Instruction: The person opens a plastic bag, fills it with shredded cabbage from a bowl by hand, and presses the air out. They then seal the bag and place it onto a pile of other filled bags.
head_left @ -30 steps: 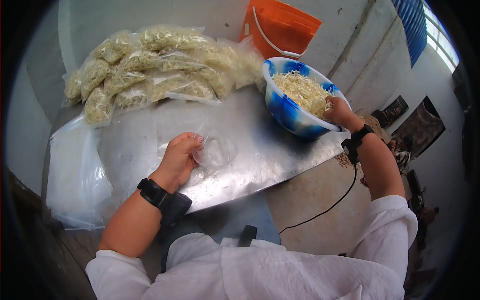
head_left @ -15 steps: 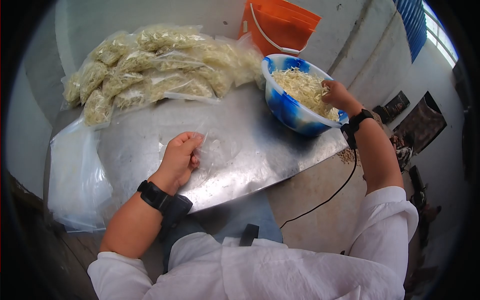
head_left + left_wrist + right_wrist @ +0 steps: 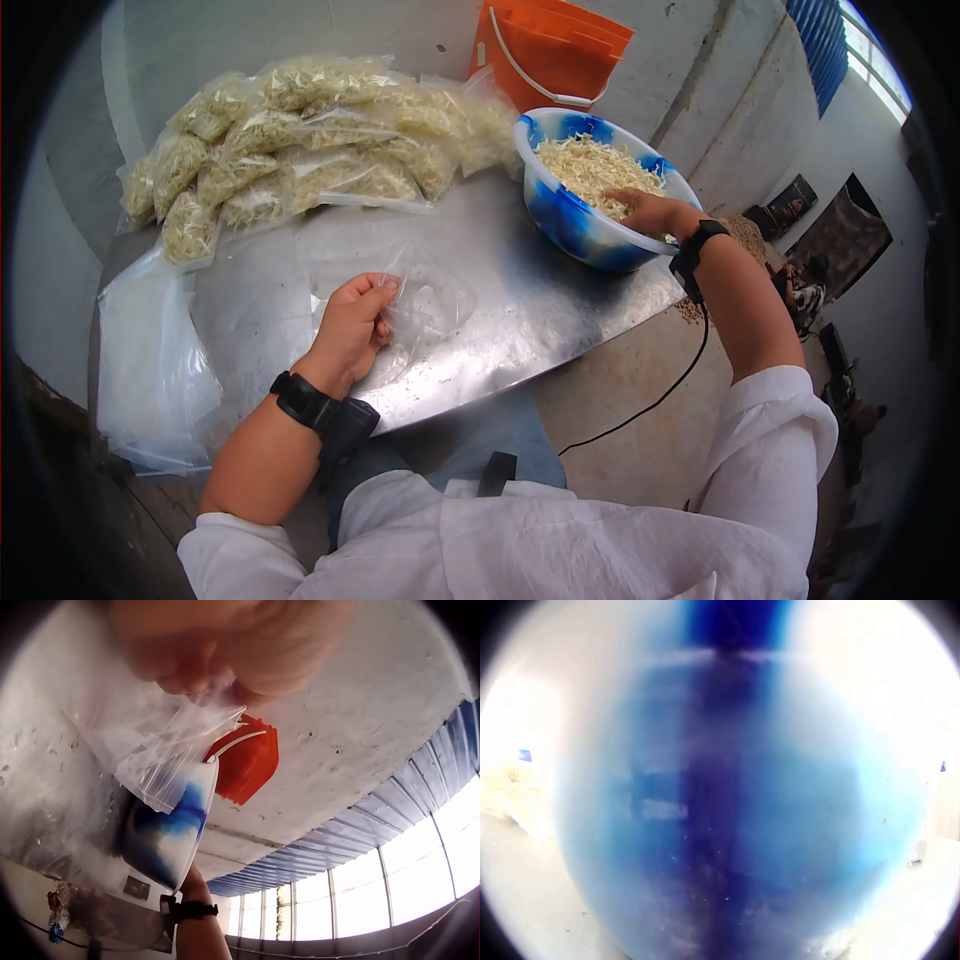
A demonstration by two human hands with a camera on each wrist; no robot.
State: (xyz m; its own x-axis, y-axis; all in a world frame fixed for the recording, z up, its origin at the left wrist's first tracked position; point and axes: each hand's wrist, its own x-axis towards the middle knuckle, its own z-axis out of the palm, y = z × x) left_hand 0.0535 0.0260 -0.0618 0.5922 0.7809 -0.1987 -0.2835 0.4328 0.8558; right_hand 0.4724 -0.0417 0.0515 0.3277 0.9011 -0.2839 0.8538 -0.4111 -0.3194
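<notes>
My left hand (image 3: 352, 325) pinches a clear plastic bag (image 3: 432, 298) between thumb and fingers, above the metal table. In the left wrist view the thin bag (image 3: 169, 754) hangs from the fingertips, its folds overlapping the bowl behind. On the right, my right hand (image 3: 662, 214) reaches over the rim of a blue and white bowl (image 3: 572, 222). Its extended fingers rest on the pale shreds (image 3: 590, 168) filling the bowl, some fingertips hidden among them. The bowl's blurred blue wall (image 3: 727, 795) takes up most of the right wrist view.
Filled clear bags of pale shreds (image 3: 340, 175) are heaped along the back of the metal table (image 3: 480, 235). A stack of flat plastic bags (image 3: 155, 365) lies at the left. Behind the bowl stands an orange bucket (image 3: 550, 50). A black cable (image 3: 650, 405) hangs from my right wrist.
My right hand lifted slightly from the bowl's right side, then moved left and down over the shreds, its fingers spreading. The left hand keeps its hold on the bag, nearly still.
</notes>
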